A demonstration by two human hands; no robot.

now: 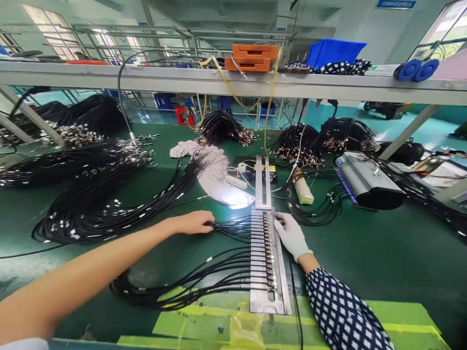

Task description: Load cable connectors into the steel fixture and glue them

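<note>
My bare left hand (197, 222) is closed around a bunch of thin black cables (229, 227), which run right into a slotted metal fixture (258, 253). Silver connector ends (269, 257) line up in a row along that fixture. My right hand (291, 236), in a white glove, has its fingers bent against the fixture's far right edge; the fingertips are partly hidden. Nearer to me, more black cables (204, 279) leave the fixture's slots and curve left. A metal slide frame (263, 184) extends from the fixture's far end.
A large cable bundle (83, 214) covers the left side, partly on a white cloth (215, 175). Further bundles (222, 126) lie at the back. A silver-black machine (368, 180) stands right, near a taped handle (302, 187). Overhead runs a shelf (164, 82) with orange boxes (251, 57) and a blue bin (333, 52).
</note>
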